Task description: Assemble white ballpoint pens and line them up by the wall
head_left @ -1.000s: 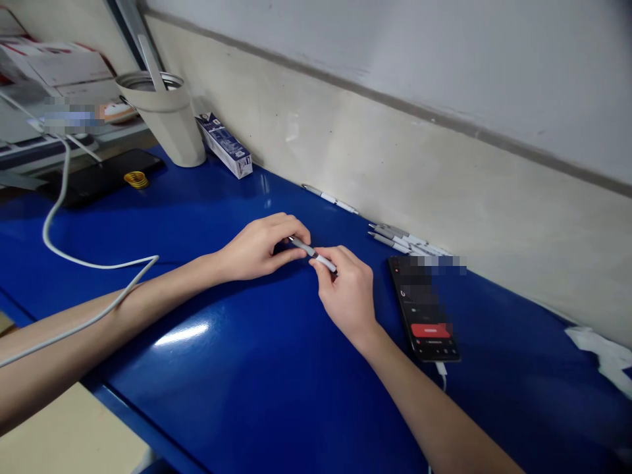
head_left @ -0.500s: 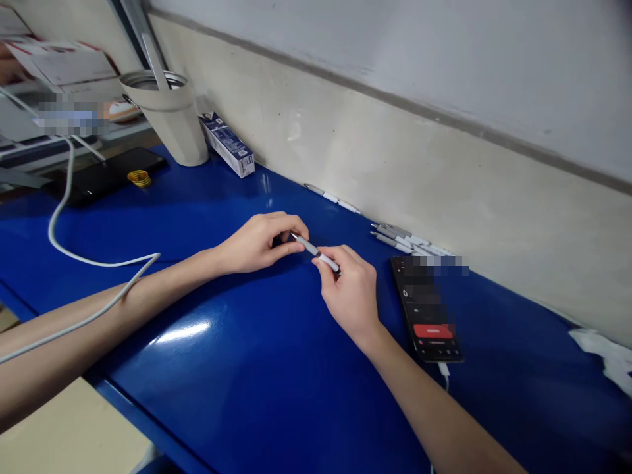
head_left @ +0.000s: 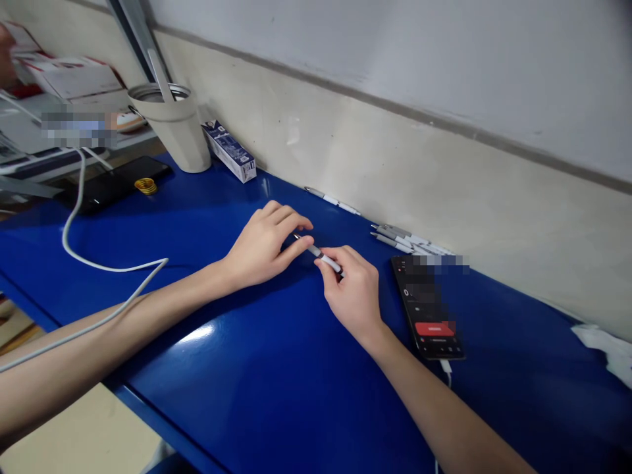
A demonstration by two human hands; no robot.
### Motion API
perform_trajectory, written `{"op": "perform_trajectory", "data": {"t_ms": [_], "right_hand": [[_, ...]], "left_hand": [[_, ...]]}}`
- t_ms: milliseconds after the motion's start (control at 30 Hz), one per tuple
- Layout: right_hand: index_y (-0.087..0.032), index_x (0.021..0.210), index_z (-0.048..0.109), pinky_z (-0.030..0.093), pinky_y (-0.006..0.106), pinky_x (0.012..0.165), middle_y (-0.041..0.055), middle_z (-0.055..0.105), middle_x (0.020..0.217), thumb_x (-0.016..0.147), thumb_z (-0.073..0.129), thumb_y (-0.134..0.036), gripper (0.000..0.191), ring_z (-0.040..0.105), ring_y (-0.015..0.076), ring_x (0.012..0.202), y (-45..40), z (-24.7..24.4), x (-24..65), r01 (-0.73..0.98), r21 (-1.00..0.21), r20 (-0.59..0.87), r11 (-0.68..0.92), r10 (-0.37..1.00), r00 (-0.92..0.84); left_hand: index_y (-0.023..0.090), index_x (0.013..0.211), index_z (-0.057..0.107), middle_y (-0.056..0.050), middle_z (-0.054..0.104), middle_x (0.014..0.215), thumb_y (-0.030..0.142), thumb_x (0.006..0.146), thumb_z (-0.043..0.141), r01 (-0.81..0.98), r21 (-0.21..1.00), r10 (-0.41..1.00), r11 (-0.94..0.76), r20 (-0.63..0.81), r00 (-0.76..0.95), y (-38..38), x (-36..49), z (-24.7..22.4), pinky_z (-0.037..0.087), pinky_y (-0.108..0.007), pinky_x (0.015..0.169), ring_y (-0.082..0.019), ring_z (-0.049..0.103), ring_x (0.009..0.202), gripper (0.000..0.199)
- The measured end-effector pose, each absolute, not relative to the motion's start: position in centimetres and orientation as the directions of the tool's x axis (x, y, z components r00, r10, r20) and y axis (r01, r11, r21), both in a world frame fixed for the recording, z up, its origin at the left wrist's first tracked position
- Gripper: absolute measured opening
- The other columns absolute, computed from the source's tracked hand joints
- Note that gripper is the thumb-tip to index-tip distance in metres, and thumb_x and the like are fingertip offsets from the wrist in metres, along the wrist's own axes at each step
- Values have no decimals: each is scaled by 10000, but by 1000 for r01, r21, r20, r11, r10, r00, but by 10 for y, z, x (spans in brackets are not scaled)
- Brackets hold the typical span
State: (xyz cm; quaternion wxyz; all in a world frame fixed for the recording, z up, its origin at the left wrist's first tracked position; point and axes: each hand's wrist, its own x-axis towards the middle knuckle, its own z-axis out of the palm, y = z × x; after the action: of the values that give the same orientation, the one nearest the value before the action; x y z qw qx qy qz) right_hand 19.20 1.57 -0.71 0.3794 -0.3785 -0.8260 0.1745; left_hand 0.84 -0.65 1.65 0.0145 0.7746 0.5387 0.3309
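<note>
White pen (head_left: 320, 254) pinched in the right hand (head_left: 353, 294) above the blue table (head_left: 276, 388); tip by the left hand (head_left: 264, 247), contact unclear; hands close, not joined; a slack pinch could drop it, rolling toward the phone (head_left: 427, 309).

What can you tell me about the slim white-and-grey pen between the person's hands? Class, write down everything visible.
The slim pen has a white barrel, a grey middle section with a dark band, and a narrow pointed tip; it looks like plastic. It slants with its tip towards the left hand, which it may not touch, while the right hand pinches its white end above the blue tabletop.
</note>
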Motion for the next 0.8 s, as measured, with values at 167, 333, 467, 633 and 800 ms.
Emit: {"op": "perform_trajectory", "data": {"t_ms": [167,333,467,633,800], "right_hand": [[-198,918,659,459,245,633,27,637,836,880,545,-213,121,592,126,707,15,-5,193,482,-580,498,657,754,-428],[-207,972,631,494,253,660,8,675,804,851,592,-239,131,632,132,693,16,-8,192,444,-640,485,627,778,-400],[-218,1114,551,509,265,717,-12,700,796,831,599,-211,287,660,139,722,14,-7,191,409,-692,437,595,796,-419],[-222,1107,549,488,248,671,-27,714,779,795,634,-194,324,657,131,679,13,2,189,463,-709,344,532,834,-431],[-230,1140,534,499,248,675,-41,713,765,784,660,-211,378,661,124,670,17,2,181,454,-751,284,481,854,-436]], "left_hand": [[175,953,632,-38,654,845,297,943,473,718,496,864,-488,395,314,-2,-3,16,424,-268,694,-156,552,768,200],[185,986,625,-50,661,963,309,911,532,637,509,813,-579,426,398,-4,-8,22,435,-295,777,-176,558,867,172],[212,1018,647,-34,686,926,373,919,520,657,535,847,-531,363,388,-5,-7,16,434,-286,731,-168,570,803,227],[202,977,662,-31,693,933,285,927,525,554,574,797,-603,404,449,-2,-9,13,429,-295,785,-154,585,819,168],[227,1014,662,-27,692,963,317,898,570,516,654,827,-553,355,436,-1,-12,11,450,-300,777,-164,599,846,173]]}}
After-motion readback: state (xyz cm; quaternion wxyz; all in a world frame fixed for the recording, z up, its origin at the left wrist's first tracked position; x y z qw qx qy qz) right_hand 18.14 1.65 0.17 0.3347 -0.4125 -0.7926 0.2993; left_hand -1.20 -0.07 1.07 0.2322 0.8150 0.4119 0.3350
